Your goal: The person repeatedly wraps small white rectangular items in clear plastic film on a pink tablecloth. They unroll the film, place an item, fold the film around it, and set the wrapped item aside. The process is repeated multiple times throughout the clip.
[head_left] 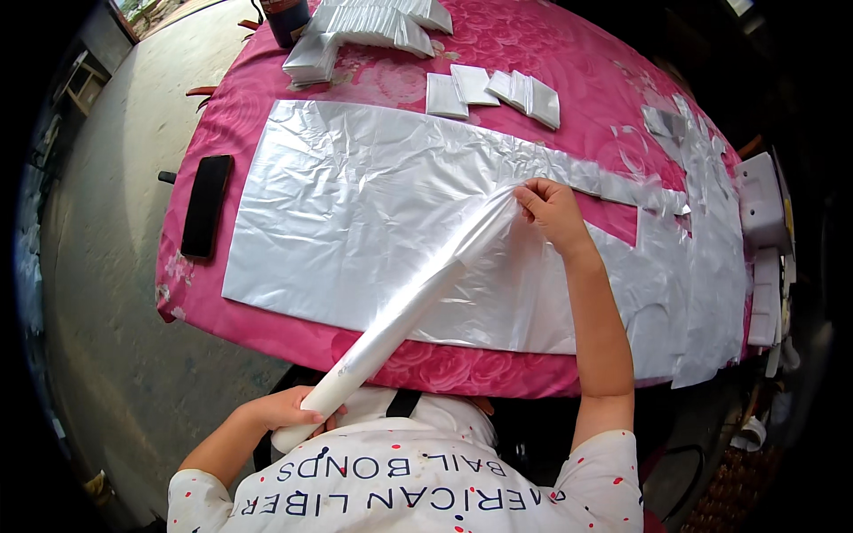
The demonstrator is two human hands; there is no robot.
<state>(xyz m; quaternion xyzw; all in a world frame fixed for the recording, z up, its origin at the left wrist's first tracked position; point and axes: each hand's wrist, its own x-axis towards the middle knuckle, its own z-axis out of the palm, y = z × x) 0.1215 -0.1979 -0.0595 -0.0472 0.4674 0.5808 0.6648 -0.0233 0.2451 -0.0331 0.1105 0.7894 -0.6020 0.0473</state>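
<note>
A white plastic bag (400, 311), gathered lengthwise into a long narrow strip, runs diagonally from my lap up over the table. My left hand (291, 410) wraps round its lower end close to my body. At the upper end my right hand (542, 209) pinches the gathered plastic between thumb and fingers. Beneath it a large flat layer of translucent white plastic bags (302, 213) lies spread out, wrinkled at the top, with handle-like strips (613, 188) toward the right.
The table has a pink flowered cloth (498, 369). A black phone (207, 206) lies at the left. Folded plastic packets (493, 91) and a bigger pile of them (364, 31) are at the far side, near a dark container (286, 19). White plastic boxes (764, 204) stand beyond the right edge.
</note>
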